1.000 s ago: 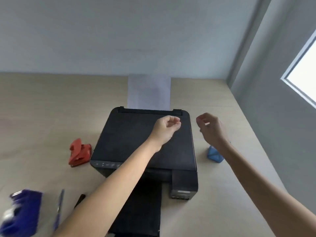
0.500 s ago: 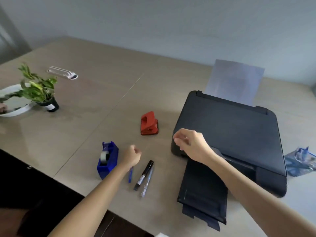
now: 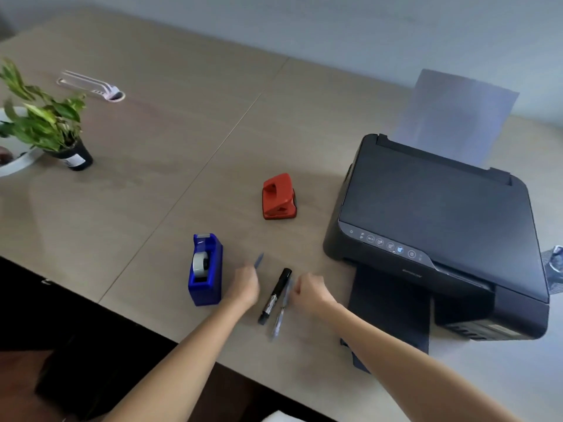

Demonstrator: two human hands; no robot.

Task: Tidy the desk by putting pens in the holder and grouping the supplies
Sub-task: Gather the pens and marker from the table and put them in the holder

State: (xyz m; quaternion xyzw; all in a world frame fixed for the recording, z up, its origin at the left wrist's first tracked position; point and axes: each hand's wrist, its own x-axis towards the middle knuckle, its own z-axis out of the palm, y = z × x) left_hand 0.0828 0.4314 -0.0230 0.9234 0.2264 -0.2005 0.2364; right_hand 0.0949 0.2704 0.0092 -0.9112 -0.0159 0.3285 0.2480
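Desk (image 3: 170,153), pale wood-grain top, seen from above. Left hand (image 3: 246,288) — fingers curled around a blue pen (image 3: 259,260), whose blurred tip sticks out past the knuckles toward the far side; the hand sits just right of the blue tape dispenser (image 3: 204,271). Right hand (image 3: 309,292) — loosely fisted, knuckles down near the desk, just right of two items lying side by side: a black marker (image 3: 275,295) and a clear pen (image 3: 281,312), both pointing away from the person at a slight tilt; whether the fingers touch the clear pen cannot be told, and nothing visible is held. Red hole punch (image 3: 278,197) — farther back, between the pens and the desk's centre seam. Black printer (image 3: 432,226) — at right, paper sheet (image 3: 454,117) upright in its rear feed, output tray extended toward the near edge. Blue-tinted pen holder (image 3: 555,266) — only partly in view at the right edge, beyond the printer. Potted plant (image 3: 45,123) — far left, beside a white dish (image 3: 15,166). White clip-like object (image 3: 91,86) — far back left.
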